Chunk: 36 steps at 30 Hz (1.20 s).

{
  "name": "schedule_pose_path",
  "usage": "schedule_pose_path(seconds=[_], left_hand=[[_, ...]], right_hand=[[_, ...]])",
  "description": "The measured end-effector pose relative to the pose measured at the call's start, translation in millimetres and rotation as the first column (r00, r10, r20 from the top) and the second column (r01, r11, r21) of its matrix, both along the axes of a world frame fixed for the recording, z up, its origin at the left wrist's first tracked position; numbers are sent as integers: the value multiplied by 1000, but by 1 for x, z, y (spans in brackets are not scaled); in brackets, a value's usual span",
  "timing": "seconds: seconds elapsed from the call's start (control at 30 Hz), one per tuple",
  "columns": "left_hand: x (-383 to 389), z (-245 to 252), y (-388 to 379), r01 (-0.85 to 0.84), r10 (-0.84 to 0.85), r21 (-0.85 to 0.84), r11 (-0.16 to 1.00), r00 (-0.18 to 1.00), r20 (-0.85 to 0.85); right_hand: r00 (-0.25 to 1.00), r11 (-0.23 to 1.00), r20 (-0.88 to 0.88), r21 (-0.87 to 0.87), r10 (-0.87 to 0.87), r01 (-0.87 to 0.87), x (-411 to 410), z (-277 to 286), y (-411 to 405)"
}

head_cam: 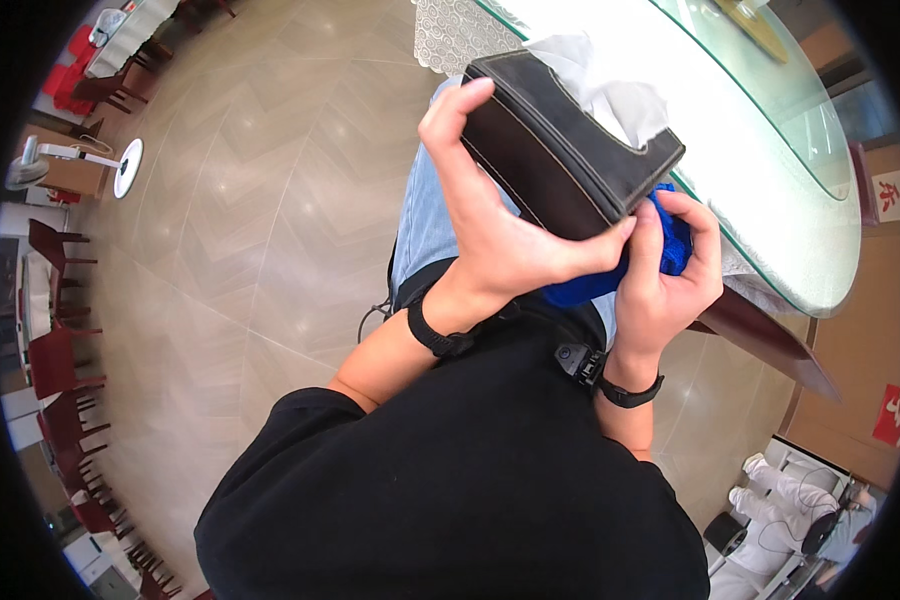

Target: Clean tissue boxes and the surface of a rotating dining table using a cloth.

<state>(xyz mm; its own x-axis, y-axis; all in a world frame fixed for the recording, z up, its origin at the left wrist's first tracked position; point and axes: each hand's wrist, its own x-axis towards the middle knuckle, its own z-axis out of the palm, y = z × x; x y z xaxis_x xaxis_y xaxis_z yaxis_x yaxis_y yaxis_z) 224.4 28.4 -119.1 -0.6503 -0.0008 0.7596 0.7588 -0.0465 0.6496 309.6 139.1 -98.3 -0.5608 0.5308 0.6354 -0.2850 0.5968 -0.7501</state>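
A dark brown, leather-look tissue box [570, 142] with pale stitching is held up, tilted, over my lap. White tissue [607, 86] sticks out of its curved opening. My left hand [502, 217] grips the box, thumb at the near corner and a finger at the far end of the same side. Below that near corner, my right hand [667, 259] pinches a bright blue cloth [673, 238], its fingertips close against the box. More of the cloth hangs beneath my left hand. Part of the cloth is hidden behind my hands.
A white table with a glass top [772, 187] and patterned cloth [461, 34] curves along the upper right. A dark red chair [772, 337] stands at my right. White-clad legs of another person [784, 491] show at lower right. A white fan [127, 166] and several chairs [56, 360] line the left.
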Motion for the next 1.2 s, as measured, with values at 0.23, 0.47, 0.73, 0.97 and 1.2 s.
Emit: schedule_pose_path(seconds=[0.23,0.47,0.73,0.97,1.2], left_hand=[[-4,4,0,-233,209,-78,969,949,-238],[-24,-1,-1,-173,173,30,984,922,-347],[7,-25,0,-89,52,-59,994,889,-455],[-12,-20,4,-71,60,-9,997,897,-438],[-12,-21,-5,-36,-78,-212,977,860,-504]], right_hand=[[999,982,-28,-182,46,-50,-6,1,7],[991,979,-31,162,132,-125,-1,24,11],[995,902,30,420,99,-102,33,32,-3],[985,880,23,446,171,-163,20,35,0],[971,803,18,558,240,-209,21,35,-1]])
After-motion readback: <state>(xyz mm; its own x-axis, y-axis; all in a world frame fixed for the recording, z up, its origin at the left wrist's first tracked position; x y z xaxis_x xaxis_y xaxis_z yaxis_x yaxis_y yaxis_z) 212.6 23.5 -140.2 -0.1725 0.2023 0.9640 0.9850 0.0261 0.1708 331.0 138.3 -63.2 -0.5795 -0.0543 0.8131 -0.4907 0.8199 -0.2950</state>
